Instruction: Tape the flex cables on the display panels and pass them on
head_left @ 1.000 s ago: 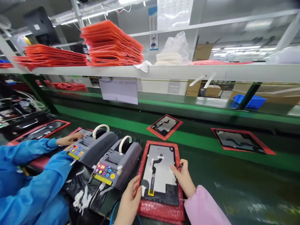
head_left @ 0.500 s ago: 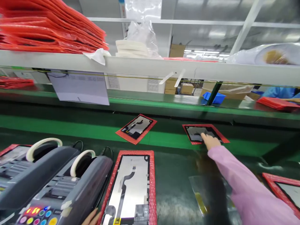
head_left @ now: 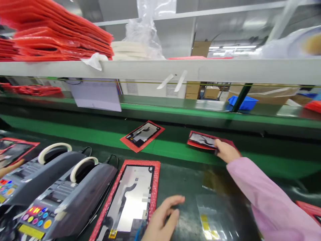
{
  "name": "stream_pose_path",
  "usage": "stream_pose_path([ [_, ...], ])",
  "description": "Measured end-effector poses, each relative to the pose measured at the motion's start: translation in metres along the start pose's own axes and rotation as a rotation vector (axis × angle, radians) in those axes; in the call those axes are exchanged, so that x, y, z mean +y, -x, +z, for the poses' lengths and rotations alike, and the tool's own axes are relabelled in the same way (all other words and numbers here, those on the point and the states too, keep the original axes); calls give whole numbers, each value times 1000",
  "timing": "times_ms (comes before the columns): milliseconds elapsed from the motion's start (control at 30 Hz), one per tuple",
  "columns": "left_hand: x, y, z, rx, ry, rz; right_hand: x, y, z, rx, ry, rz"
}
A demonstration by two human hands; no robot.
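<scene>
My right hand point(head_left: 227, 151), in a pink sleeve, grips the near edge of a tablet screen panel point(head_left: 200, 139) on its red wrap, with fingers and thumb closed on it. The panel is tilted, its near edge raised over the green strip. My left hand point(head_left: 164, 217) is at the bottom middle, fingers apart and curved, holding nothing. Beside it lies a large screen panel point(head_left: 132, 194) with a black flex cable, on a red bubble-wrap sheet point(head_left: 155, 180). Farther back, a similar panel point(head_left: 144, 134) rests on red wrap.
Two grey tape dispensers point(head_left: 82, 190) stand at the left. A person's hand point(head_left: 11, 167) is near another panel point(head_left: 17, 150) at the far left. Clear film with yellow tabs point(head_left: 208, 217) lies right of my left hand. Red bags point(head_left: 62, 36) are stacked on the shelf above point(head_left: 140, 68).
My right hand has closed on the far panel and lifted its near edge. My left hand has come up from the lower left to right of the large panel. The view has shifted left.
</scene>
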State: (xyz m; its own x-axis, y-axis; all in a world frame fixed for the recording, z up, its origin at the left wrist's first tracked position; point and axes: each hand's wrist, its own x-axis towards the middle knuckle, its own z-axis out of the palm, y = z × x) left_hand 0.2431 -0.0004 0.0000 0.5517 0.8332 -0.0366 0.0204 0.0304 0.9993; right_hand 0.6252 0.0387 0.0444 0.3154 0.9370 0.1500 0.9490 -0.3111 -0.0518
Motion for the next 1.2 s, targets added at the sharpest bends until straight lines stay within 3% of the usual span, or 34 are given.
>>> stream_pose_path([
  [67,8,-38,30,-18,395,-194,-38,17,-20,24,-80,-38],
  [100,11,-55,42,-11,466,-236,-58,30,-29,33,-122,-60],
  [200,17,-93,67,20,562,-291,-113,72,-47,44,-253,-105],
  [300,22,-107,71,65,591,-335,-131,101,-43,16,-410,-137],
  [433,33,-89,48,115,576,-386,-91,128,-20,112,-943,146],
  [533,37,-55,25,140,515,-427,-75,155,0,33,-1139,247],
  [667,22,-12,8,146,389,-459,-106,207,32,-81,-1463,254],
  [767,2,5,5,166,302,-483,-130,243,55,22,-1688,399],
  [867,-12,8,3,191,109,-349,-129,261,67,128,-1673,469],
  [1000,-16,0,-4,199,-127,-154,-106,263,58,174,-1601,478],
  [1200,-15,-6,-10,303,-319,-17,-108,259,55,152,-1398,360],
])
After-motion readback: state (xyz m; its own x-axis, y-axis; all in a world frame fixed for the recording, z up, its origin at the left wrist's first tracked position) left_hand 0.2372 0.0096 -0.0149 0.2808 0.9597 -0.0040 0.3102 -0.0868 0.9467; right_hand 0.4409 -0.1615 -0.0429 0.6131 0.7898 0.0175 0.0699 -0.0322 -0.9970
